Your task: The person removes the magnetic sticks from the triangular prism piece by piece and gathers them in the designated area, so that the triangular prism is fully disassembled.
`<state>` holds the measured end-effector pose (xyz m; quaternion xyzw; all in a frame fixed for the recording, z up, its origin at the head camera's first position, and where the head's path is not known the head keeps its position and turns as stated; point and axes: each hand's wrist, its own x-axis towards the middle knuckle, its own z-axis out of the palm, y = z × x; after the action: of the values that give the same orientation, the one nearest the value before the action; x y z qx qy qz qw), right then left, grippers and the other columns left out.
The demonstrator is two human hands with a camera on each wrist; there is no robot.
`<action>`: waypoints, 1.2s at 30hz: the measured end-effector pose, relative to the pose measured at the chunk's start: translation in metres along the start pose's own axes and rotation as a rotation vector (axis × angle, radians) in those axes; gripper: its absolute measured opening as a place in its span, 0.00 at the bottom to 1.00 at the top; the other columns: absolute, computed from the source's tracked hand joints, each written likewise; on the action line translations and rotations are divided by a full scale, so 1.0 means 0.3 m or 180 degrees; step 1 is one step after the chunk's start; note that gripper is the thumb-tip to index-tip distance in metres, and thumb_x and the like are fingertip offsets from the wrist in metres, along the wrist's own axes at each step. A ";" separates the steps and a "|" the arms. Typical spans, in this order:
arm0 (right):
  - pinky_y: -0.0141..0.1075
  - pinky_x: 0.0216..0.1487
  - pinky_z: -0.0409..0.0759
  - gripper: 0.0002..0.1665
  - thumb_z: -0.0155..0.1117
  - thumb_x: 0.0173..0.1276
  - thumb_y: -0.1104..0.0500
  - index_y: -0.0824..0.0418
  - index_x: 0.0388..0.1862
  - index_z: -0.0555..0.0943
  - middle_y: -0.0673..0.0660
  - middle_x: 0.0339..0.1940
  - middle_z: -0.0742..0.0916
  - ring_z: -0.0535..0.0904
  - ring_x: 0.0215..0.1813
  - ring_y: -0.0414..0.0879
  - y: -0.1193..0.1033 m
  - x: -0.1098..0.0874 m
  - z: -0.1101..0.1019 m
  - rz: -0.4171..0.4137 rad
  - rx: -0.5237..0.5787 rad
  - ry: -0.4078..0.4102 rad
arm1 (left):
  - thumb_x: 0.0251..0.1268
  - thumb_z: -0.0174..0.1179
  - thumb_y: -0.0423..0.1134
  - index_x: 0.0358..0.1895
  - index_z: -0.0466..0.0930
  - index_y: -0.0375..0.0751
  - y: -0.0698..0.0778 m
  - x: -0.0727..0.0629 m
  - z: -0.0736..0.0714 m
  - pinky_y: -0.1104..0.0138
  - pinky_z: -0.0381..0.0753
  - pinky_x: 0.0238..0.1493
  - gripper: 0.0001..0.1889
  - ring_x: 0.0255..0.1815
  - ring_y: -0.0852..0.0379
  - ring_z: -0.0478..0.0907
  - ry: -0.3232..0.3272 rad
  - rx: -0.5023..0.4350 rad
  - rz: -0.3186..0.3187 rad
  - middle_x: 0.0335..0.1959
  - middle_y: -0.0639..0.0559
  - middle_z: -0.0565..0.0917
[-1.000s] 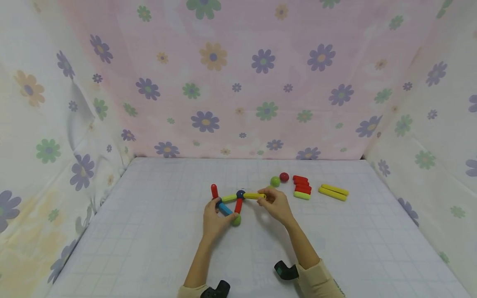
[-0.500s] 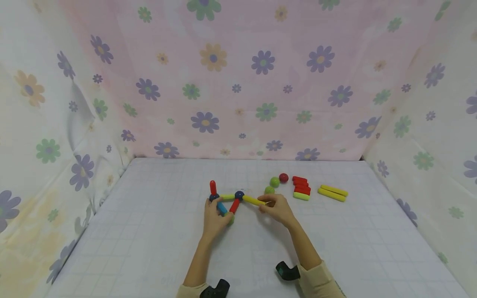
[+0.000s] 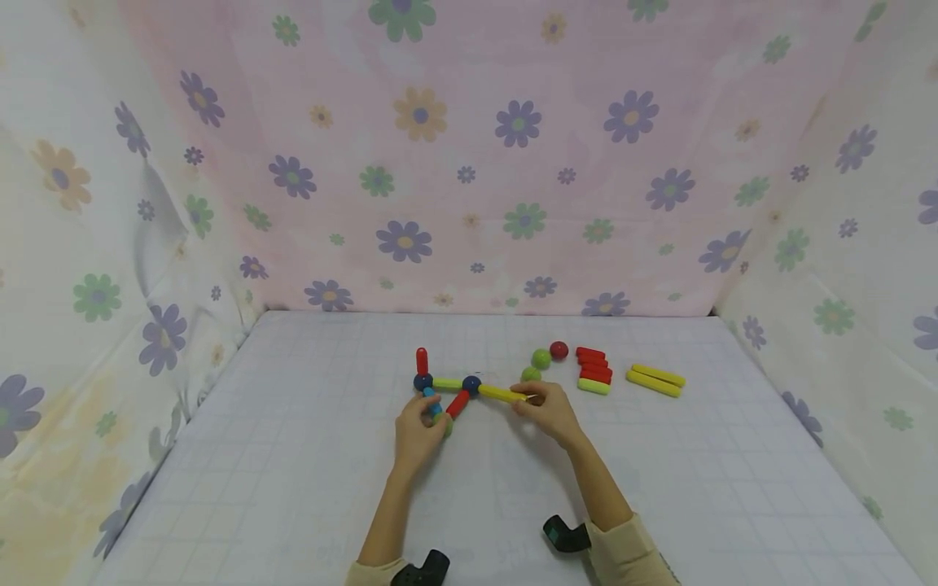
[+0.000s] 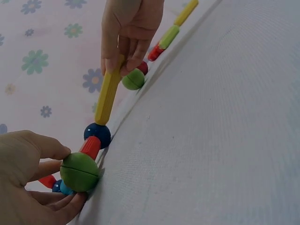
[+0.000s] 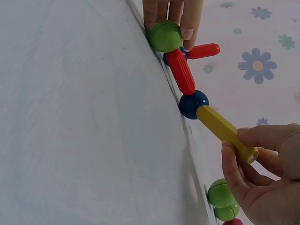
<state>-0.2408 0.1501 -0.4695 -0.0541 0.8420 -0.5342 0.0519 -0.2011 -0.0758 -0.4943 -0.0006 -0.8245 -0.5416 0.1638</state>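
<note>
Yellow stick (image 3: 500,394) juts from the middle dark blue ball (image 3: 471,386) of a linked frame on the bench (image 3: 256,456), and I see the right hand (image 3: 551,413) with its grip pinched on the stick's free end. The left hand (image 3: 418,441) has its grip closed round the green ball (image 4: 79,172) at the frame's near corner. Compared with a second ago, that corner sits further left, the red stick (image 3: 458,404) slants more, and the yellow stick, almost level before, now tips its free end towards the wearer. The left-hand dark blue ball (image 3: 422,382) has shifted away from the wearer, along with the upper red stick (image 3: 421,360); the yellow-green stick (image 3: 447,383) joins both dark blue balls. Fingers cover part of the blue stick (image 3: 431,401), so I cannot tell whether it meets the green ball. Just behind the right hand lie two loose green balls (image 3: 541,359), more fully visible now, with a dark red ball (image 3: 559,351) beside them. Further right I see a row of short red sticks (image 3: 592,354), a short lime stick (image 3: 594,387) and two spare yellow sticks (image 3: 652,383). Floral cloth (image 3: 469,73) hangs behind.
</note>
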 end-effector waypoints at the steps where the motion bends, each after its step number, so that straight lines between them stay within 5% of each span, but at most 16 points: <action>1: 0.36 0.47 0.79 0.16 0.63 0.61 0.65 0.66 0.49 0.82 0.60 0.47 0.83 0.77 0.41 0.48 0.001 0.002 0.001 0.0016 0.0006 0.0028 | 0.48 0.62 0.25 0.45 0.80 0.23 0.000 0.001 0.001 0.52 0.79 0.48 0.17 0.60 0.31 0.69 -0.0007 0.0000 -0.0016 0.56 0.24 0.73; 15: 0.33 0.44 0.78 0.14 0.61 0.63 0.66 0.66 0.48 0.82 0.60 0.45 0.83 0.77 0.39 0.47 0.019 0.005 -0.011 0.0007 -0.0105 0.0061 | 0.55 0.59 0.26 0.49 0.79 0.27 -0.003 0.000 -0.001 0.51 0.75 0.54 0.17 0.59 0.35 0.72 -0.0142 -0.0064 -0.0241 0.62 0.25 0.67; 28: 0.29 0.41 0.77 0.15 0.59 0.68 0.62 0.69 0.50 0.80 0.58 0.35 0.84 0.77 0.35 0.46 0.064 0.019 -0.032 0.0126 0.0080 -0.0161 | 0.56 0.61 0.28 0.48 0.80 0.27 -0.012 -0.002 -0.011 0.50 0.75 0.54 0.15 0.54 0.37 0.75 -0.0114 -0.0012 -0.0172 0.57 0.29 0.74; 36: 0.29 0.29 0.71 0.16 0.59 0.68 0.59 0.68 0.50 0.79 0.56 0.30 0.84 0.77 0.31 0.45 0.104 0.034 -0.045 0.0340 0.0276 -0.0392 | 0.54 0.63 0.27 0.45 0.81 0.25 -0.027 0.002 -0.011 0.50 0.77 0.50 0.14 0.49 0.38 0.78 -0.0062 0.0052 -0.0079 0.52 0.29 0.78</action>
<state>-0.2540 0.1738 -0.4924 -0.0396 0.8150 -0.5623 0.1343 -0.2023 -0.0822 -0.5001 0.0057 -0.8304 -0.5368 0.1490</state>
